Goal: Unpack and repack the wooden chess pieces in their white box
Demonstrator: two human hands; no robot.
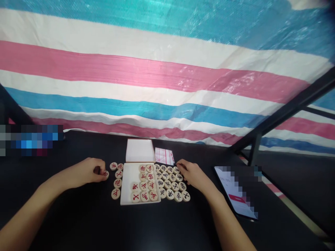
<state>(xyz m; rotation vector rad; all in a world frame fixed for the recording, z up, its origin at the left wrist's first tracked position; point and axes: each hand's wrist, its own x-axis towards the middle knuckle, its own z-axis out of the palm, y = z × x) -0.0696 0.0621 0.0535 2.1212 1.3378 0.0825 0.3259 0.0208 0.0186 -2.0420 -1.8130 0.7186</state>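
Note:
A shallow white box (126, 184) lies on the black table (86, 223) and holds several round wooden chess pieces with red characters (145, 181). More red pieces (117, 183) lie loose to its left. My left hand (89, 170) is curled there, fingers pinched on one red piece (106, 174). To the right of the box sit several pieces with black characters (171, 183). My right hand (190, 173) rests at their right edge, its fingertips closed on a piece in the top row (177, 170).
The white box lid (140, 150) lies behind the box, with a folded paper board (164, 156) next to it. A phone (237, 191) lies at the right. A striped tarp (157, 69) hangs behind the table. A black metal frame (282, 115) stands at the right.

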